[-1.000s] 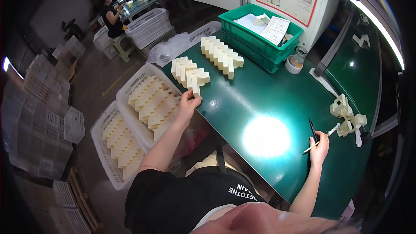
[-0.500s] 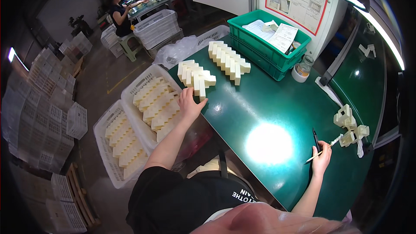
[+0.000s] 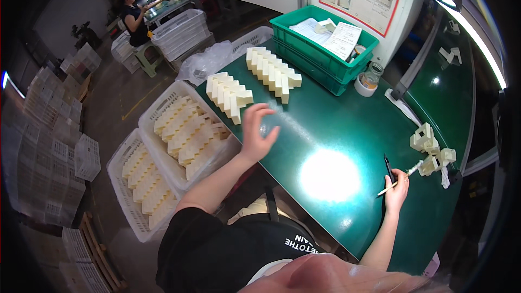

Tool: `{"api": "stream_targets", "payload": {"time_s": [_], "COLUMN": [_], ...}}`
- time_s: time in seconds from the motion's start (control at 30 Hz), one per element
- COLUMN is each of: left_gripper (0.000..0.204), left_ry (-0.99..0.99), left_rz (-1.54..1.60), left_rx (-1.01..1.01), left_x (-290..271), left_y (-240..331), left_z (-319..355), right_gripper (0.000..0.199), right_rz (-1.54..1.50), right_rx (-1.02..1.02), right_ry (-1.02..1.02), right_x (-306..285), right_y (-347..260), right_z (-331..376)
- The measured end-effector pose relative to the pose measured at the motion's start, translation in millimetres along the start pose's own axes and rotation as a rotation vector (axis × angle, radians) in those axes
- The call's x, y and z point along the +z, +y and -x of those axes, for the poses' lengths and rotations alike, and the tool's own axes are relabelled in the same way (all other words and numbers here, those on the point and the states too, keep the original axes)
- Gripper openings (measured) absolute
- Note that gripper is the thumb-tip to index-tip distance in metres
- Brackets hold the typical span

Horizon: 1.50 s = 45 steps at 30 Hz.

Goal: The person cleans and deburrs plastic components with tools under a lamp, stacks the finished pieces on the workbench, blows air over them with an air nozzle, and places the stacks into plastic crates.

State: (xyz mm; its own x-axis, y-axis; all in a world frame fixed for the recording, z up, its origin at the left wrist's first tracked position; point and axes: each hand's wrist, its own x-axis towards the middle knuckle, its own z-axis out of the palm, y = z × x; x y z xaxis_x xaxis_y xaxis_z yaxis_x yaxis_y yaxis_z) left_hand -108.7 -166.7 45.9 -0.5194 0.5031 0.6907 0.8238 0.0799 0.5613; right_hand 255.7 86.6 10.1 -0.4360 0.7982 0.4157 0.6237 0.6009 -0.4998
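Right hand (image 3: 396, 191) is set low over green tabletop (image 3: 355, 220); slim black tool (image 3: 388, 168) and pale stick (image 3: 386, 189) are gripped together. The stick's white tip is pointed toward hollow cream pieces (image 3: 430, 145) clustered near the right edge. Left hand (image 3: 255, 135) is blurred, thumb and fingers spread wide; nothing is seen held. It is poised just beside shorter block row (image 3: 228, 96), which is stood near the table's left edge. Judged risk: end blocks could be knocked askew or over the edge by a wrist brush; cream faces could be scratched if the tool were swung loosely. Surface: glossy, washed by lamp glare at centre. Below, white crates (image 3: 124, 199) are filled with zigzag pieces. Farther up, longer block row (image 3: 273, 71), glass jar (image 3: 374, 72) and stacked green crates (image 3: 312, 57) are seen. In the dim room, another bench is occupied by seated co-worker (image 3: 132, 20).
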Motion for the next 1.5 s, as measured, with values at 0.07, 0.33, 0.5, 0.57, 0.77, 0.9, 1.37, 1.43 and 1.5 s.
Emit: {"api": "stream_targets", "payload": {"time_s": [0.07,0.33,0.5,0.57,0.77,0.9,1.37,1.43,1.5], "left_gripper": [0.036,0.027,0.019,0.018,0.018,0.03,0.045,0.046,0.04], "left_ry": [-0.189,-0.965,-0.984,-0.977,-1.098,-1.23,-1.02,-1.026,-1.006], "left_rz": [0.284,1.038,0.637,0.55,0.683,1.206,1.621,1.54,1.554], "left_rx": [0.082,-0.204,0.14,0.214,0.01,-0.457,-0.745,-0.664,-0.782], "left_x": [32.8,142.0,162.8,168.8,173.6,174.9,190.0,183.7,176.3], "left_y": [27.5,124.1,108.1,107.2,110.5,100.4,94.0,101.9,116.7], "left_z": [-19.2,-35.6,8.6,12.9,6.5,3.8,30.8,26.8,16.6], "right_gripper": [0.024,0.027,0.039,0.049,0.051,0.042,0.024,0.028,0.043], "right_rz": [-0.015,0.115,0.204,0.288,0.452,0.028,-0.274,-0.424,-0.454], "right_rx": [-0.04,-0.079,-0.194,-0.181,0.085,0.119,-0.481,-0.41,-0.382], "right_ry": [0.057,0.135,0.289,0.319,0.31,0.2,0.033,0.05,0.13], "right_x": [5.4,18.5,4.8,-3.8,-4.3,6.0,1.2,1.2,-4.7], "right_y": [5.4,-5.5,-11.9,1.6,40.9,16.3,-68.0,-61.9,-60.2], "right_z": [0.2,-6.7,-47.4,-81.5,-174.0,-167.5,13.5,12.2,10.1]}}
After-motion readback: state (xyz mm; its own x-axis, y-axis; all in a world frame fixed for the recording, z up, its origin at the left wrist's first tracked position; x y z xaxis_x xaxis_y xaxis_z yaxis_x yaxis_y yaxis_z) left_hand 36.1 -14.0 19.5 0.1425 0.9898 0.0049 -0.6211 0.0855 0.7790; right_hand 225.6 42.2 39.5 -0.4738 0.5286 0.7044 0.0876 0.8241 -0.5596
